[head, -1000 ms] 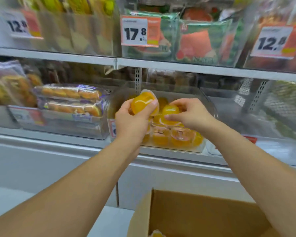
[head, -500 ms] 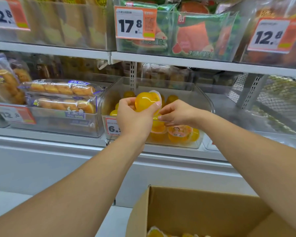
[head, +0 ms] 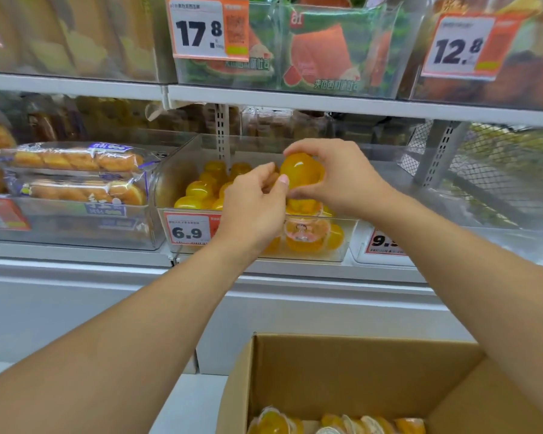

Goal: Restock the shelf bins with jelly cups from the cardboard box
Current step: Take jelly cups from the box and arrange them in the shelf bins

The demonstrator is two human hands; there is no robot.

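Big white shelf [head: 326,103] fills most of the view, clear bins lined up on it. Down at the bottom is the open box [head: 358,371], with a row of jelly cups [head: 273,424] lying tipped on their sides at its floor. The middle bin [head: 182,170], the one with the 6.9 tag [head: 190,229], already has a pile of yellow cups [head: 198,191] sitting every which way. To its left, a bin of bread packs [head: 76,173]. Right hand [head: 339,180] has its grip wrapped round one cup [head: 300,170] just above the bin, rounded bottom facing the camera, axis pointing back into the shelf. Left hand [head: 254,211] is right beside it, thumb tip touching the cup, fingers loosely curled, covering the bin's front middle.
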